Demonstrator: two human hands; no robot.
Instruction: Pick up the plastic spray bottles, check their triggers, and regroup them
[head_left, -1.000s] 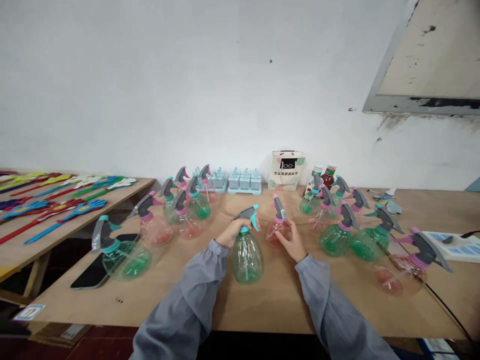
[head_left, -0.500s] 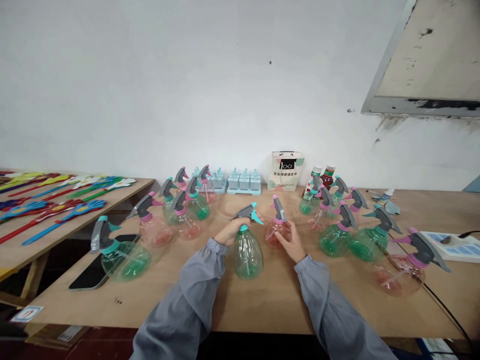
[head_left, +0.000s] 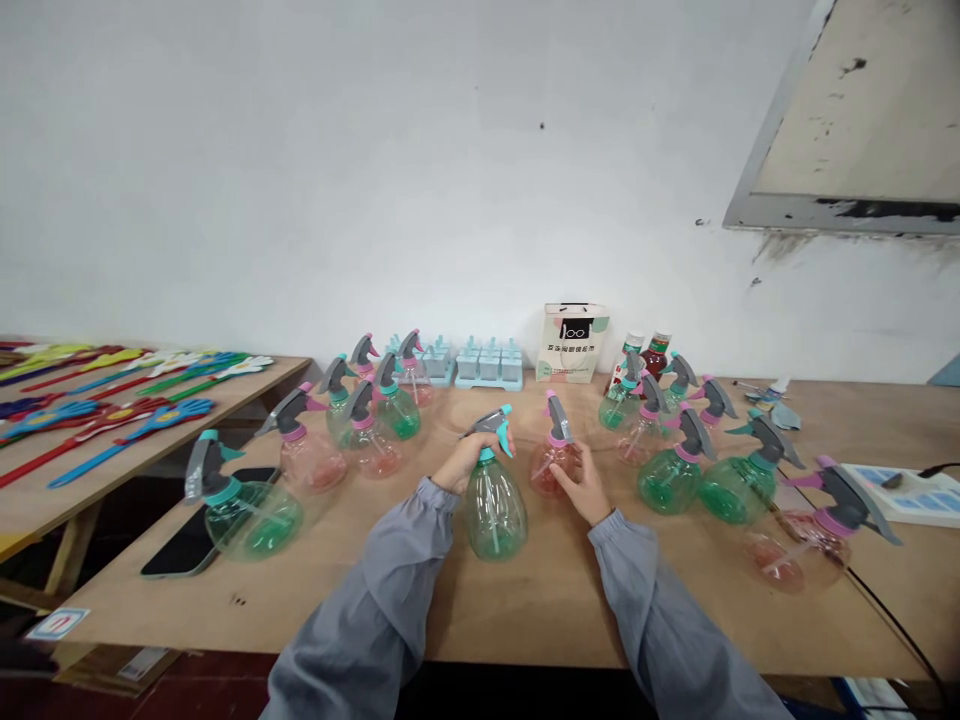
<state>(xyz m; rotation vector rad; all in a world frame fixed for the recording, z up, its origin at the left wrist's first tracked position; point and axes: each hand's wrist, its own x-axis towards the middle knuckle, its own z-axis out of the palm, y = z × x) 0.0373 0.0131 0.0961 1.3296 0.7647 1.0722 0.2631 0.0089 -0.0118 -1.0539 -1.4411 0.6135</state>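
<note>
Centrally, the left hand (head_left: 466, 458) grips the green bottle (head_left: 496, 515) by its neck; the right hand (head_left: 589, 487) clasps the pink bottle (head_left: 543, 464), just right of the green bottle. A careless squeeze could press the trigger (head_left: 504, 438); a sideways swing might knock both together. Nearer than the green bottle, bare desk (head_left: 525, 620) offers room up to its front edge.

One camera, worn on the head.
It looks forward and down, across the near table (head_left: 532, 620) to the wall (head_left: 420, 190) behind it.
</note>
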